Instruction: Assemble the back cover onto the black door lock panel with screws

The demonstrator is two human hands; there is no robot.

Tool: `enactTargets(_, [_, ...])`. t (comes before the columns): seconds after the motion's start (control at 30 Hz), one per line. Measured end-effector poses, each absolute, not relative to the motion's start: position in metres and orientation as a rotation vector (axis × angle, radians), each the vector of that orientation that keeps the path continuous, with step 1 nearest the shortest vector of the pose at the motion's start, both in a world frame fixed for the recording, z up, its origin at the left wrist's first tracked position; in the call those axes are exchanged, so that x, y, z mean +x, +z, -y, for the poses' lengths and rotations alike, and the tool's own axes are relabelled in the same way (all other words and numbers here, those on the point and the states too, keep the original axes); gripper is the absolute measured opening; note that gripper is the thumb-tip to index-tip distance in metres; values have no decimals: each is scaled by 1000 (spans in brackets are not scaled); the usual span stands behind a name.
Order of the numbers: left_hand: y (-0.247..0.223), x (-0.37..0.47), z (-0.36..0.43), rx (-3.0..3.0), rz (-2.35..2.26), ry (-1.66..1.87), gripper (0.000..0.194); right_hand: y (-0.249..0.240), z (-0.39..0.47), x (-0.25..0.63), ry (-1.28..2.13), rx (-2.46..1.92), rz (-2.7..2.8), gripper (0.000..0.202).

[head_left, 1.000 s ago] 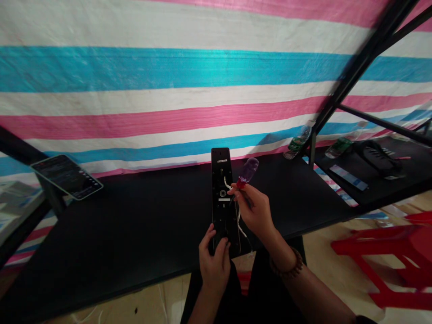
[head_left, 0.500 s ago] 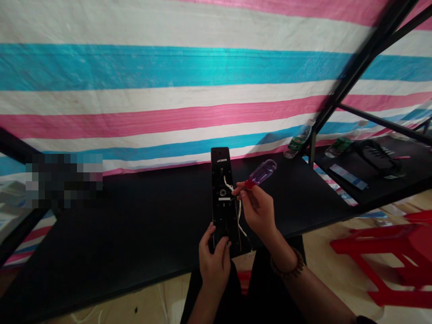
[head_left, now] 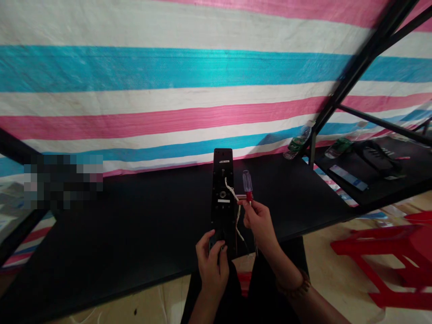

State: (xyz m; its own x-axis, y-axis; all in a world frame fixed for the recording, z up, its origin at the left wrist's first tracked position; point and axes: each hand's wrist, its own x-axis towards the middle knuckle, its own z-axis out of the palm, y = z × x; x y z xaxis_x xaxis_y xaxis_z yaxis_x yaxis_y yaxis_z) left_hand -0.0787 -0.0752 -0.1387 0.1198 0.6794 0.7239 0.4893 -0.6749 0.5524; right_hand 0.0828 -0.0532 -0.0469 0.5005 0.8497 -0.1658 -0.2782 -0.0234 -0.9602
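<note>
A long black device (head_left: pixel 223 173) with white labels and a round metal part lies on the black table, its far end near the striped sheet. My left hand (head_left: pixel 212 256) grips its near end, fingers bent around the edge. To the right of the device, my right hand (head_left: pixel 259 220) is closed on a screwdriver (head_left: pixel 247 182) with a clear purple and red handle, which points up and away. A white braided cable (head_left: pixel 232 191) comes out of the device and hangs down its right side, close to my right fingers.
On the black table (head_left: pixel 135 225), a plastic bottle (head_left: pixel 299 141) leans by the metal frame (head_left: pixel 351 72). Another bottle (head_left: pixel 339 147), a phone-like slab (head_left: pixel 348 177) and a black strapped item (head_left: pixel 378 157) lie on the right-hand table. A red stool (head_left: pixel 388 252) stands on the floor at right.
My right hand has drawn slightly down, and the screwdriver has swung from slanting right to nearly upright. The device's far end has shifted slightly right.
</note>
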Motion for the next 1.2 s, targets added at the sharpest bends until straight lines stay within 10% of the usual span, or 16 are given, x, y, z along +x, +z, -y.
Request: enactTargets(1.2, [-141, -81, 75, 2268, -1119, 1628, 13, -59, 48, 68, 1355, -1179, 366, 43])
